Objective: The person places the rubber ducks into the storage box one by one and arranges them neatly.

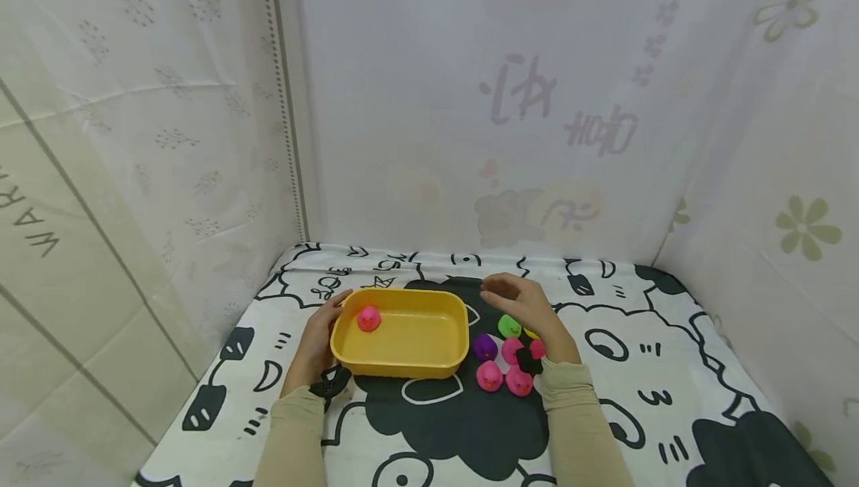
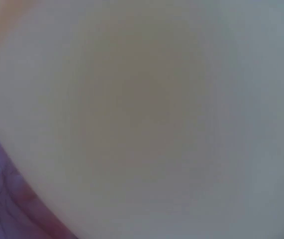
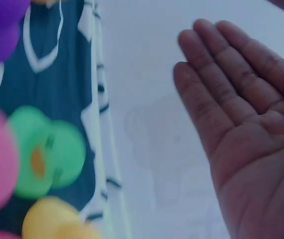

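Observation:
A yellow plastic basin (image 1: 401,368) stands in the middle of the head view, with one pink rubber duck (image 1: 368,318) inside at its left. My left hand (image 1: 318,339) lies along the basin's left side, fingers stretched toward the far corner; the left wrist view is mostly a blurred pale surface. Right of the basin my right hand (image 1: 522,303) hovers with nothing in it, its fingers straight and together in the right wrist view. Below it sit several rubber ducks: a green duck (image 3: 52,154), a yellow duck (image 3: 52,221), a purple duck (image 1: 485,347) and pink ducks (image 1: 489,376).
A black-and-white cartoon cloth (image 1: 644,390) covers the table. Pale printed curtains (image 1: 403,114) close off the back and both sides. A black band (image 1: 329,382) is on the left wrist, and a black device (image 1: 529,361) sits at the right wrist, partly covering the ducks.

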A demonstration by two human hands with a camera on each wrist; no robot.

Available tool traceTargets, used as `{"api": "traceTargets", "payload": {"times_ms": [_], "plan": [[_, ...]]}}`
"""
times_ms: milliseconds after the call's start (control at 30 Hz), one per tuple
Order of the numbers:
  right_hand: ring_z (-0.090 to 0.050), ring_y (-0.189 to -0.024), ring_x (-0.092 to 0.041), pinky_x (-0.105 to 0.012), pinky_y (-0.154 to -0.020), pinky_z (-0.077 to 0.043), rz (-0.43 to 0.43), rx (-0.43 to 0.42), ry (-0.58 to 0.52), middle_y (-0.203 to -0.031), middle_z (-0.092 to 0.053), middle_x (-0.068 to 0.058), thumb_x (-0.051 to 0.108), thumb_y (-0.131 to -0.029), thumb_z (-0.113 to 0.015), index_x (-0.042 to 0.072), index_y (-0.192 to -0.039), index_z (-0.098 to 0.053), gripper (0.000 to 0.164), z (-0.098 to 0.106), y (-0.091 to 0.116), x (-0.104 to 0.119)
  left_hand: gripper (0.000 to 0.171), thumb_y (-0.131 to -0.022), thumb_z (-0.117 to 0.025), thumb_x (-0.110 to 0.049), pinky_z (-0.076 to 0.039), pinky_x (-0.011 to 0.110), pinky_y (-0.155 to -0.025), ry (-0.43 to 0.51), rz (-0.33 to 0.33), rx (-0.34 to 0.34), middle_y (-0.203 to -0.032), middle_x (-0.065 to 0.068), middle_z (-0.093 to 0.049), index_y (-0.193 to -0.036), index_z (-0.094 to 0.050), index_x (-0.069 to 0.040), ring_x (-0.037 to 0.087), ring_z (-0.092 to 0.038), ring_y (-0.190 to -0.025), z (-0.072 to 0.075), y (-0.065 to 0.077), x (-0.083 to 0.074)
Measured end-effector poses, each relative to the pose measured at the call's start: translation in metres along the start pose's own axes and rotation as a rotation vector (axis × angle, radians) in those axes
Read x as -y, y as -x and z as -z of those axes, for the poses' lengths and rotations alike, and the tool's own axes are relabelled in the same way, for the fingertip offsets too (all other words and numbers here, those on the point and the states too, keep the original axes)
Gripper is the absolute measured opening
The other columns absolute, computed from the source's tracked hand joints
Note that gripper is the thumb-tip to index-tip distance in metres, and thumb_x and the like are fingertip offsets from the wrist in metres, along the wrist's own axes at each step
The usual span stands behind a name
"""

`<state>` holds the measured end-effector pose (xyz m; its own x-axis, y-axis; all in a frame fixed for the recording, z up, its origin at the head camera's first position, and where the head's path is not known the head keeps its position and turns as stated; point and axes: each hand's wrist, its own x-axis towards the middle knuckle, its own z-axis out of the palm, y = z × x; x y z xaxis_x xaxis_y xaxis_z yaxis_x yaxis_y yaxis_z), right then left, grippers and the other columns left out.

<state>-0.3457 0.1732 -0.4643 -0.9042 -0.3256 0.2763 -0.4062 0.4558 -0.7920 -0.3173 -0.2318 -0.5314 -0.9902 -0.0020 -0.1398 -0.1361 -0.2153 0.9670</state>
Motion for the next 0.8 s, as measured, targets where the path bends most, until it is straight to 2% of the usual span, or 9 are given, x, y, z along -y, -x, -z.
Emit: {"api": "traceTargets", "payload": {"times_ms": [167, 333, 533, 800], "plan": [[-0.068, -0.105, -0.02, -0.041, -0.091, -0.055, -0.064, -0.029, 0.011, -0.114, -0.072, -0.001, 0.041, -0.093, -0.07, 0.014, -0.122, -0.07, 0.04, 0.01, 0.015, -0.024, 0.05, -0.104, -0.037, -0.027, -0.047, 0.036, -0.103, -0.003, -0.012, 0.008, -0.154, 0.005, -0.04, -0.153, -0.042, -0.023, 0.029, -0.046, -0.136, -0.001, 0.001, 0.002], [-0.068, -0.102, -0.018, -0.043, -0.091, -0.055, -0.094, -0.028, 0.06, -0.11, -0.073, 0.002, 0.035, -0.093, -0.071, 0.016, -0.119, -0.071, 0.032, 0.015, 0.018, -0.033, 0.05, -0.105, -0.038, -0.028, -0.048, 0.034, -0.102, -0.004, -0.008, 0.013, -0.156, 0.004, -0.038, -0.154, -0.041, -0.023, 0.028, -0.045, -0.136, 0.001, 0.001, 0.001], [-0.067, -0.108, -0.022, -0.045, -0.093, -0.055, -0.121, 0.066, 0.082, -0.114, -0.072, -0.001, 0.03, -0.095, -0.069, 0.007, -0.124, -0.069, 0.037, 0.018, 0.017, -0.041, 0.049, -0.107, -0.034, -0.027, -0.047, 0.035, -0.104, 0.031, -0.015, 0.049, -0.157, 0.007, -0.037, -0.156, -0.039, -0.021, 0.031, -0.043, -0.136, 0.004, 0.001, -0.001], [-0.066, -0.109, -0.024, -0.043, -0.088, -0.056, -0.176, 0.159, 0.148, -0.114, -0.072, -0.002, 0.024, -0.094, -0.07, 0.008, -0.124, -0.069, 0.034, 0.017, 0.02, -0.048, 0.048, -0.107, -0.035, -0.028, -0.049, 0.033, -0.102, 0.012, -0.009, 0.046, -0.156, 0.005, -0.038, -0.154, -0.042, -0.025, 0.029, -0.045, -0.135, 0.003, -0.001, 0.002]]}}
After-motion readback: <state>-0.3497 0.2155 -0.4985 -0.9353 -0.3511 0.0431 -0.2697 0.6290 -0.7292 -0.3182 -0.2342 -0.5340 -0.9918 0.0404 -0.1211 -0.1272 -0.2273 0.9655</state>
